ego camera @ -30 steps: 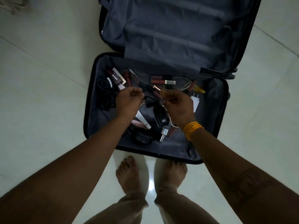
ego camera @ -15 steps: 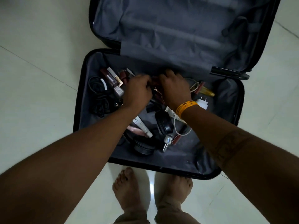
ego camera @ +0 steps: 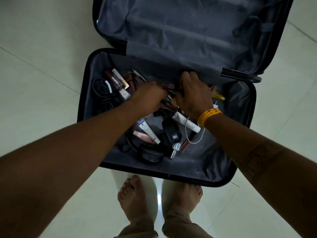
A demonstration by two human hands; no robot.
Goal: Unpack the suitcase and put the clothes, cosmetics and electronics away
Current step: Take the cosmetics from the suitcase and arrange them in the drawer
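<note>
- Both hands are reaching into the near half of the suitcase [ego camera: 89, 79]. The left hand [ego camera: 147, 98] is curling its fingers over small dark-red tubes [ego camera: 169, 86], but the blur is hiding whether it is really gripping one, so I cannot tell.
- Just beside it, the right hand [ego camera: 192, 95] is bending its fingers down onto the same heap of cosmetics; what it is holding, if anything, is hidden under the palm.
- Below the right wrist, a white tube [ego camera: 187, 122] and a thin white cable [ego camera: 192, 140] are lying, and the cable is passing under the wrist.
- Below both hands, black headphones [ego camera: 163, 143] are resting next to a pink tube [ego camera: 142, 135] and another white tube [ego camera: 149, 131].
- Left of the left hand, boxed lipsticks [ego camera: 118, 81] and a coiled black cable [ego camera: 103, 93] are lying against the wall. Right of the right hand, a yellow item [ego camera: 218, 96] is showing.
- Judging from this, only cosmetics and electronics are remaining; no clothes are visible.
- Risk: the cable may be catching on the wrist and dragging other things out when the hand is rising.
- Risk: grabbing many smooth tubes at once may be letting some slip onto the hard floor [ego camera: 42, 48].
</note>
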